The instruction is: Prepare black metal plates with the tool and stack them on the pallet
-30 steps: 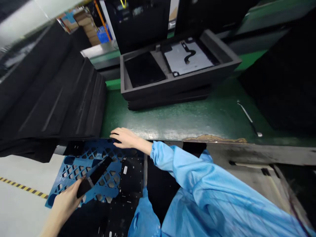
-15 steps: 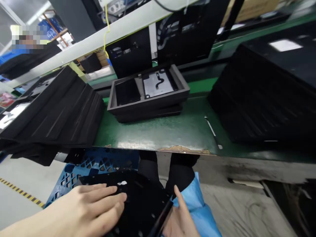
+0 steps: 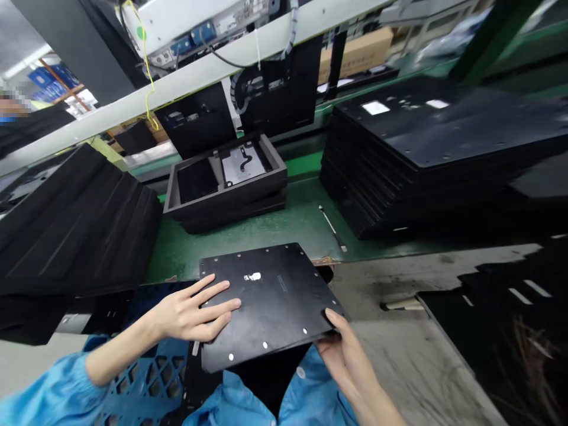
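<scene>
A flat black panel (image 3: pixel 266 302) with pale dots along its edges and a small white mark lies tilted in front of me, its far edge over the front of the green bench. My left hand (image 3: pixel 199 310) rests on its left side, fingers stretched out flat across the surface. With the thumb on top and the fingers hidden beneath, my right hand (image 3: pixel 341 349) grips the panel's near right corner.
A grey foam tray (image 3: pixel 231 192) with flat parts stands on the green bench (image 3: pixel 302 219). Stacks of black foam trays (image 3: pixel 75 231) rise at the left and black panels (image 3: pixel 426 148) at the right. A thin metal tool (image 3: pixel 332 228) lies between. A blue pallet (image 3: pixel 155 378) is below.
The black panel has come up from low in front of my legs to the bench edge, turning flatter. Both hands moved up with it, and the view has turned to the right.
</scene>
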Tool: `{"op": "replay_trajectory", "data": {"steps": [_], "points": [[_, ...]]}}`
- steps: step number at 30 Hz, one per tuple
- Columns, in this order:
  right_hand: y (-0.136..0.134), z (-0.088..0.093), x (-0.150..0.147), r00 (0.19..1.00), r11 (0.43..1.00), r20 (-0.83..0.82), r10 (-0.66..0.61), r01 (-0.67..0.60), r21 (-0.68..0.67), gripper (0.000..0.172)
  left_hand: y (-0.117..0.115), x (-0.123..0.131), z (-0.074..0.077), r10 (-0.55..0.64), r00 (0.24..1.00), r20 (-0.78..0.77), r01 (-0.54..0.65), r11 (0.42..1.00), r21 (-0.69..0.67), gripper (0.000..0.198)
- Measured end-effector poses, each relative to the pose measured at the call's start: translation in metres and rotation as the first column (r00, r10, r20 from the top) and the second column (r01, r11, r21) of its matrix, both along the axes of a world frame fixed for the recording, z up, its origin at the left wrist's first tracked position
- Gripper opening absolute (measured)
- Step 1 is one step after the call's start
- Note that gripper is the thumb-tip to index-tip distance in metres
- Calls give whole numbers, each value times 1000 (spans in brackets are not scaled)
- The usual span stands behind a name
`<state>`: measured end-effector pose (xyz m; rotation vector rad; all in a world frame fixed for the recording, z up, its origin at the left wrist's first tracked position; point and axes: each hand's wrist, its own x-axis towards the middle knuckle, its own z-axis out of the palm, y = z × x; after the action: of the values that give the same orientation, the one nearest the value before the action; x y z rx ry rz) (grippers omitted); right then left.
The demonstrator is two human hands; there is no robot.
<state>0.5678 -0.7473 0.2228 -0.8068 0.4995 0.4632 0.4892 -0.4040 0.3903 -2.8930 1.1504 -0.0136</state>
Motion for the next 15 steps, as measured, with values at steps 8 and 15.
{"op": "replay_trajectory", "data": {"steps": [8,15], "points": [[36,11,39,996,998,67,-51,48,40,51,66,46,-117,202,940,275,-186,979,-86,51],[80,27,92,971,997,236,41,-26,-69,68,117,69,-73,701,713,23,-662,683,-309,50]]}}
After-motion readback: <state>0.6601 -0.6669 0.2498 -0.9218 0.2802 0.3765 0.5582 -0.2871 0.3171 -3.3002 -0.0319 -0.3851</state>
